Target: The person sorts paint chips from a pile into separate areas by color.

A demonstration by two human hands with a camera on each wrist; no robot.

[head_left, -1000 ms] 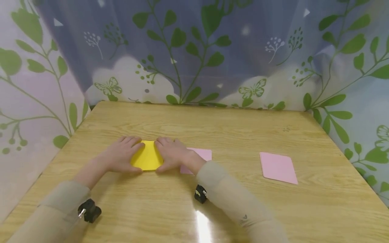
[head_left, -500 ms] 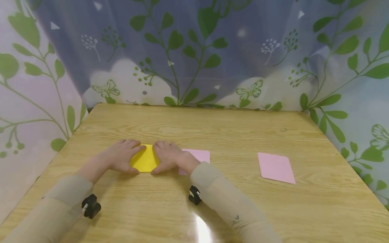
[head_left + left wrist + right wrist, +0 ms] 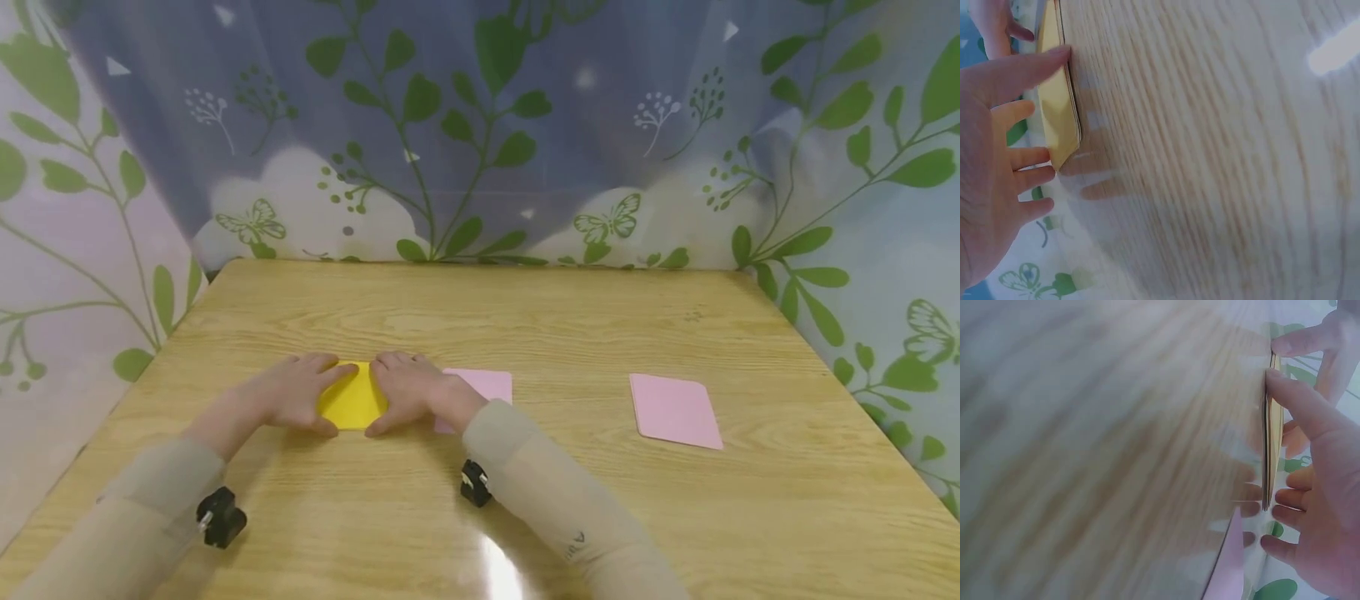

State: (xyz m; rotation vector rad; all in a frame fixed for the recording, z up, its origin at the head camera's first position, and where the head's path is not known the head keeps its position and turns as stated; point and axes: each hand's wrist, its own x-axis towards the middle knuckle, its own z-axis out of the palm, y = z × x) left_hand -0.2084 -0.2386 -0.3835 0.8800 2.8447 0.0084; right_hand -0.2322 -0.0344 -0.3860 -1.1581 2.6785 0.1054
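A folded yellow paper (image 3: pixel 351 401) lies flat on the wooden table (image 3: pixel 525 333), left of centre. My left hand (image 3: pixel 288 393) rests on its left part with fingers straight, thumb at the near edge. My right hand (image 3: pixel 405 390) presses the right part the same way, fingers flat. In the left wrist view the yellow paper (image 3: pixel 1060 94) shows edge-on under my left hand (image 3: pixel 997 162). The right wrist view shows the folded paper (image 3: pixel 1270 431) as thin layers under my right hand (image 3: pixel 1316 462).
A pink paper (image 3: pixel 480 387) lies partly under my right wrist. Another pink sheet (image 3: pixel 675 410) sits at the right of the table. Patterned curtains with green leaves (image 3: pixel 480 133) close in the back and both sides.
Both hands have drawn closer together over the yellow paper, which shows less between them. The pink sheets have not moved.
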